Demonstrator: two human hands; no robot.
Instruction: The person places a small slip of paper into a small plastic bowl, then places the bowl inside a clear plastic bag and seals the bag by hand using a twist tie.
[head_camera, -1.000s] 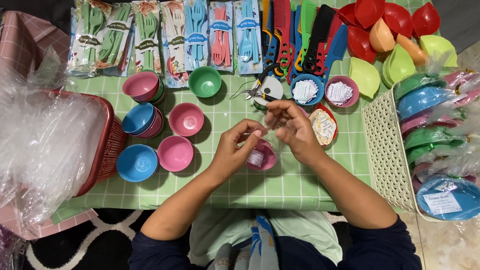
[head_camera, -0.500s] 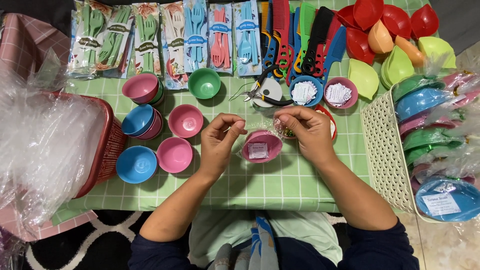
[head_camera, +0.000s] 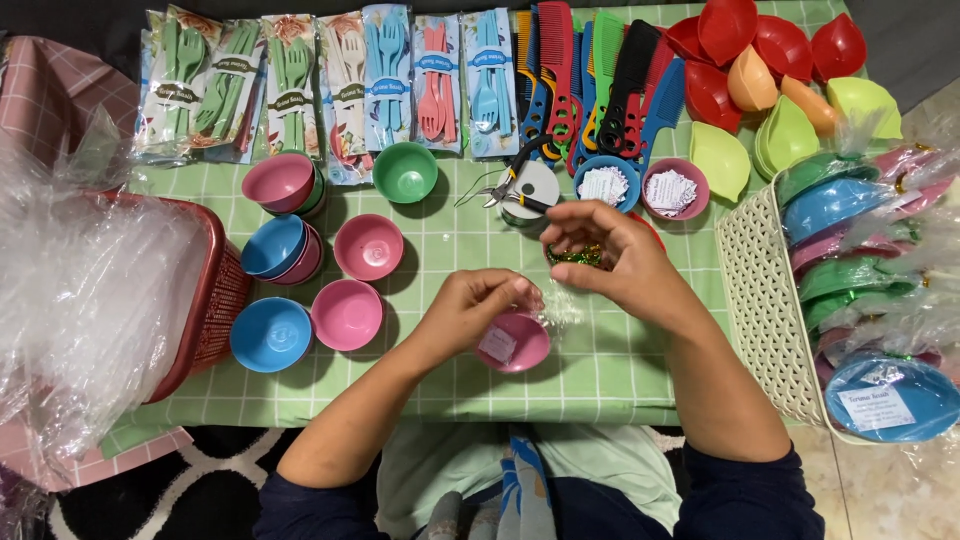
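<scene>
Small pink plastic bowl resting upright on the green checked tablecloth, mouth facing straight up; round, so no long axis to tell. White paper label lying inside, toward the bowl's left wall.

Left hand at the bowl's upper left rim, fingers curled and pinched narrow on clear plastic wrap that bunches over the rim's upper right. Right hand just above and right of the bowl, apart from it, fingers bent in a loose pinch around something small, green and glittery; exact kind impossible to tell.

Left of the bowl: another pink bowl, then a blue bowl. Farther up and left: a third pink bowl and a green bowl. Directly above the bowl, beyond the right hand: pliers lying across a white round container, handles pointing up and right. Far left of the bowl: red basket stuffed with clear plastic. Far right: cream lattice basket with wrapped bowls. Along the far table edge above the bowl: packs of plastic cutlery and a row of combs.
</scene>
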